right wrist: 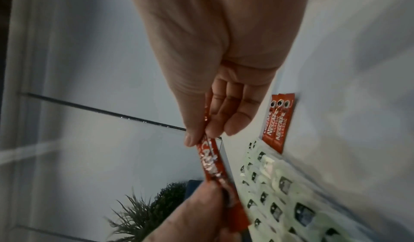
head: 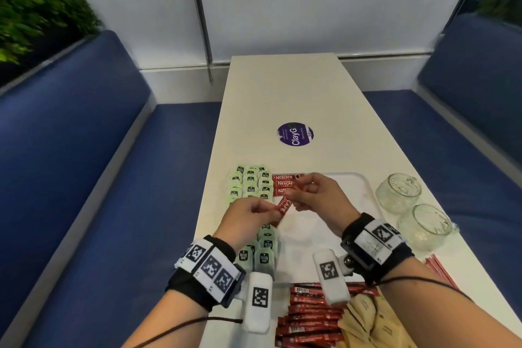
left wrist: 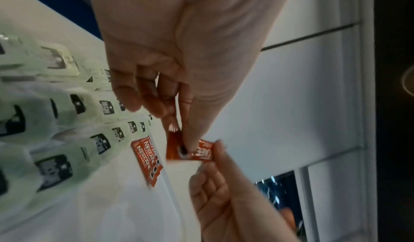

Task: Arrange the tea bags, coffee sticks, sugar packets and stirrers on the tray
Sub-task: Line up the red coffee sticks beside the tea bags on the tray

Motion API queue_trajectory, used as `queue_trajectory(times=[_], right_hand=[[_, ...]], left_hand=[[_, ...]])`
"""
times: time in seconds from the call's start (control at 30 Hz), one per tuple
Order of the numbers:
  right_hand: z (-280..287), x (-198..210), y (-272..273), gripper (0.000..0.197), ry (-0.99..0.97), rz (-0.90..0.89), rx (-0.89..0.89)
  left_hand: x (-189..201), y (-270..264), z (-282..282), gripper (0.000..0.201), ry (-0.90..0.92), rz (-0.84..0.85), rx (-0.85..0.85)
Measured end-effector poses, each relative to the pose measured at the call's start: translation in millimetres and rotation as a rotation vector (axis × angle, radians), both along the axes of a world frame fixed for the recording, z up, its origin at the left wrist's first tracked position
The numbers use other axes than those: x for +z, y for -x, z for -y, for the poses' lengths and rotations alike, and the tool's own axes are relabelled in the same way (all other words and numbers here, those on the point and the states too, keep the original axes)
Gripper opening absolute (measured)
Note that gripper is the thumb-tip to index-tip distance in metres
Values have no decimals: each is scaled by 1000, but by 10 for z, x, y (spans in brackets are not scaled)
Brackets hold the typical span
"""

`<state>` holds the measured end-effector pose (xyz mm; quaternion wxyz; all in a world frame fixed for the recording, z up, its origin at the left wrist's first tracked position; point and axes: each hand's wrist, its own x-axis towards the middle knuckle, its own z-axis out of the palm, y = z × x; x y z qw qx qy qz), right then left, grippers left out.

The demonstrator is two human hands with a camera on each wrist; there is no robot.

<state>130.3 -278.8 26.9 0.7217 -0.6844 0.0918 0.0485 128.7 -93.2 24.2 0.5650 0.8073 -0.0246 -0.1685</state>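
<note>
Both hands hold one red coffee stick (head: 284,205) between them above the white tray (head: 365,192). My left hand (head: 254,210) pinches its near end and my right hand (head: 308,192) pinches its far end. The left wrist view shows the left hand (left wrist: 179,104) pinching the stick (left wrist: 202,151). The right wrist view shows the right hand (right wrist: 208,121) on the stick (right wrist: 209,160). Three coffee sticks (head: 284,183) lie side by side at the tray's far end. Green tea bags (head: 250,183) lie in rows along its left side.
A pile of loose coffee sticks (head: 310,316) and brown sugar packets (head: 367,316) lies on the table's near edge. Red stirrers (head: 440,271) lie to the right. Two glass jars (head: 399,191) stand right of the tray. Blue benches flank the narrow table.
</note>
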Motion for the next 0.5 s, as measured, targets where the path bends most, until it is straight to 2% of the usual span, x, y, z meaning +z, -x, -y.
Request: queue_trajectory(times=[0.07, 0.13, 0.33, 0.5], right_hand=[[-54, 63, -23, 32, 37, 21, 30], [-105, 102, -38, 29, 102, 37, 84], [-69, 100, 59, 22, 195, -58, 155], [-9, 8, 86, 10, 71, -79, 94]], left_hand=[[18, 42, 48, 14, -56, -1, -79], [28, 56, 117, 22, -49, -5, -52], [39, 36, 202, 14, 345, -162, 250], [-20, 23, 234, 15, 468, -250, 321]])
